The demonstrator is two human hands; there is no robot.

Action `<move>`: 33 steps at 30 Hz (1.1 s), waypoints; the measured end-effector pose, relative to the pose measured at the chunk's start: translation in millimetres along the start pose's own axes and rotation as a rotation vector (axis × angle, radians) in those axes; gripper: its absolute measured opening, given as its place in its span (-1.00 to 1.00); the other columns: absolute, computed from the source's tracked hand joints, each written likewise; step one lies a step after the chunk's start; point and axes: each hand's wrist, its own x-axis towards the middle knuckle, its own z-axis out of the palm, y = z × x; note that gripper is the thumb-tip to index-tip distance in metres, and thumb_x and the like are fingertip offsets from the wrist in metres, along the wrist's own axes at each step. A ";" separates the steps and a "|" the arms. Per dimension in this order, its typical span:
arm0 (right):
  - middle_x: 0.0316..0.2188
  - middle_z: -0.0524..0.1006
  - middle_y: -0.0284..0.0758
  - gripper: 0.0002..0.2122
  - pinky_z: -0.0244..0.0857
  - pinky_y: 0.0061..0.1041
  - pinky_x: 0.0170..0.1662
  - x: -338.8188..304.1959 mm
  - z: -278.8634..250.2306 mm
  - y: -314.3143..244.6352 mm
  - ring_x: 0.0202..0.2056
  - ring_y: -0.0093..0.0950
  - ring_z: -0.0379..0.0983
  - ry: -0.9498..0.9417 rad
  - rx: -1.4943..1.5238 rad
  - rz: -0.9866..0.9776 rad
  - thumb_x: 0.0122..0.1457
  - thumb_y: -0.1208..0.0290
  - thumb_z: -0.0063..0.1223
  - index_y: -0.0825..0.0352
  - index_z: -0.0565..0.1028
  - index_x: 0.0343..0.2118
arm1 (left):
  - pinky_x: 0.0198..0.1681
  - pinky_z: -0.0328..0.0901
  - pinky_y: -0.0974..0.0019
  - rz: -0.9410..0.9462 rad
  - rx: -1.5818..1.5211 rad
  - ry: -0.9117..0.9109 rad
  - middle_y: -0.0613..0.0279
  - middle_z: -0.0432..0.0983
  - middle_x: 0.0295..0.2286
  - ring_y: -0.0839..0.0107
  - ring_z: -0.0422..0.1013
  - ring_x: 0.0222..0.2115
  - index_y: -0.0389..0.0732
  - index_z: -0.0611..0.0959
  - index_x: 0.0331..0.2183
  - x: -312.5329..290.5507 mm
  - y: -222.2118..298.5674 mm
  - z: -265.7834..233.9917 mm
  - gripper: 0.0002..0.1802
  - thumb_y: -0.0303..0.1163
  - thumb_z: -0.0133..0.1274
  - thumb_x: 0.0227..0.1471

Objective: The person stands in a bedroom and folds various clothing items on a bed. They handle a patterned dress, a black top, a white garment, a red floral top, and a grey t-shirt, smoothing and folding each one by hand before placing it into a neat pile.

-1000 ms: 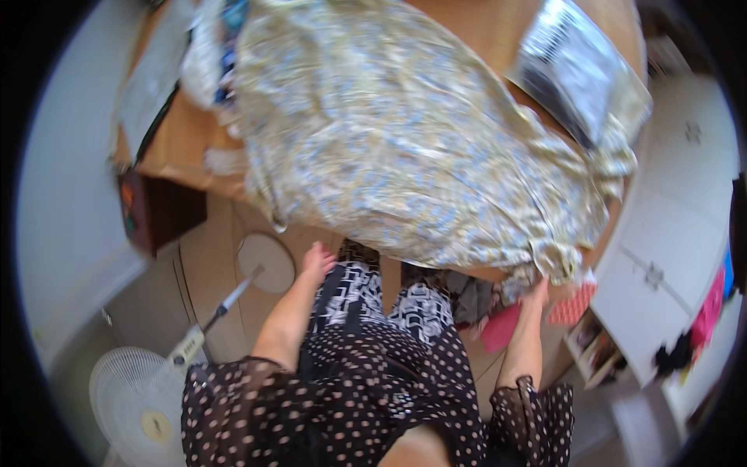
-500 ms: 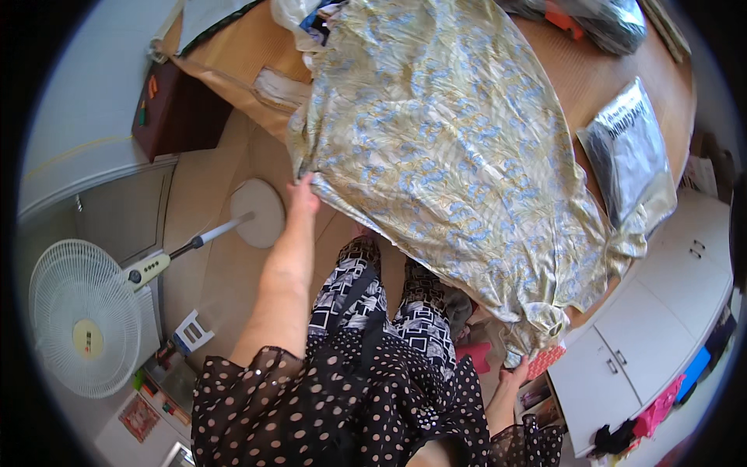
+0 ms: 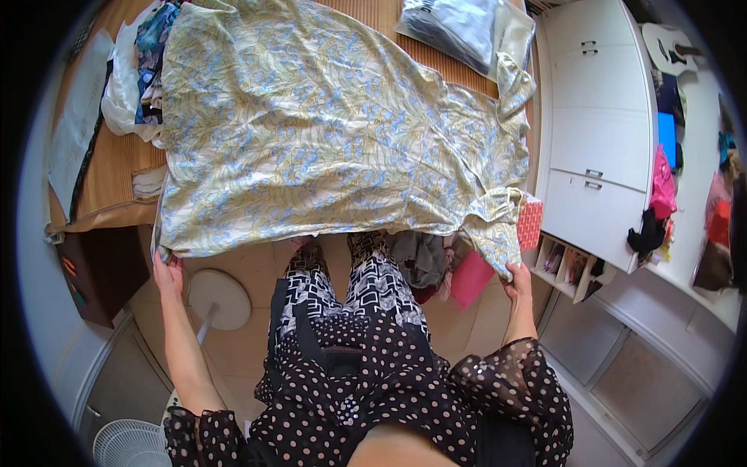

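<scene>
A left hand (image 3: pixel 169 274) and a right hand (image 3: pixel 517 282), each curled closed, clasp opposite ends of a pale-yellow, blue-patterned, satiny garment (image 3: pixel 311 148) spread across a brown wooden table (image 3: pixel 117 167), apparently to tension the edge overhanging the table's near side.

Dark capital lettering (image 3: pixel 426 6) on silvery-grey plastic package (image 3: pixel 455 39) at 1 o'clock, word clipped by view's upper edge, only closing letters showing, faint print on pale translucent sheet (image 3: pixel 82 117) at 10 o'clock, too indistinct to read
</scene>
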 end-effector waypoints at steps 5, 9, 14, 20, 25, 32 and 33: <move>-0.38 0.44 -0.31 -0.76 0.34 -0.51 -0.51 -9.4 -6.9 27.2 -0.45 -0.48 0.41 0.167 0.081 -0.059 0.00 0.58 -0.10 0.35 0.32 -0.22 | -0.34 0.33 0.30 -0.106 0.006 -0.040 0.24 0.39 -0.26 0.35 0.37 -0.35 -0.15 0.39 -0.17 -24.3 22.0 -39.2 -0.64 -0.15 -0.13 0.03; -0.45 0.45 -0.32 -0.77 0.26 -0.59 -0.67 14.5 -13.5 43.4 -0.59 -0.53 0.38 0.308 -0.088 -0.085 0.00 0.56 -0.06 0.34 0.33 -0.22 | -0.51 0.31 0.42 -0.034 0.064 0.026 0.31 0.44 -0.37 0.44 0.37 -0.48 -0.11 0.44 -0.24 -27.0 39.5 -58.6 -0.68 -0.13 -0.09 0.01; -0.34 0.44 -0.24 -0.61 0.27 -0.57 -0.51 49.6 24.9 51.2 -0.46 -0.47 0.39 0.493 -0.360 -0.182 -0.13 0.57 0.04 0.39 0.34 -0.14 | -0.62 0.30 0.50 0.085 0.074 0.073 0.34 0.44 -0.38 0.49 0.37 -0.50 -0.14 0.44 -0.24 -13.1 75.1 -59.3 -0.70 -0.18 -0.08 0.01; -0.22 0.41 -0.27 -0.49 0.23 -0.42 -0.18 103.6 68.8 76.3 -0.23 -0.42 0.36 0.386 -0.334 -0.093 -0.09 0.26 0.12 0.36 0.28 -0.07 | -0.62 0.32 0.49 0.130 0.141 0.094 0.33 0.44 -0.38 0.51 0.37 -0.51 -0.16 0.45 -0.25 -26.3 97.1 -37.1 -0.70 -0.18 -0.08 0.01; -0.35 0.40 -0.39 -0.78 0.21 -0.35 -0.20 107.2 133.8 79.8 -0.29 -0.44 0.34 0.127 0.222 0.136 0.06 0.23 -0.05 0.22 0.33 -0.29 | -0.62 0.33 0.49 0.148 0.165 0.112 0.34 0.46 -0.43 0.52 0.38 -0.54 -0.15 0.47 -0.27 -40.3 114.2 -31.7 -0.71 -0.18 -0.08 0.01; -0.47 0.40 -0.36 -0.88 0.26 -0.37 -0.33 127.3 124.6 125.1 -0.43 -0.45 0.35 0.332 0.585 0.152 0.07 0.35 -0.09 0.23 0.34 -0.36 | -0.67 0.29 0.52 0.224 0.255 0.126 0.34 0.44 -0.45 0.56 0.33 -0.61 -0.18 0.48 -0.30 -61.1 138.0 -5.0 -0.70 -0.17 -0.09 0.01; -0.51 0.40 -0.36 -0.90 0.28 -0.39 -0.37 125.4 127.4 131.7 -0.47 -0.47 0.36 0.362 0.699 0.164 0.08 0.36 -0.09 0.23 0.35 -0.38 | -0.68 0.29 0.54 0.232 0.268 0.123 0.35 0.44 -0.45 0.56 0.32 -0.61 -0.19 0.48 -0.30 -64.3 142.3 -5.8 -0.70 -0.17 -0.09 0.01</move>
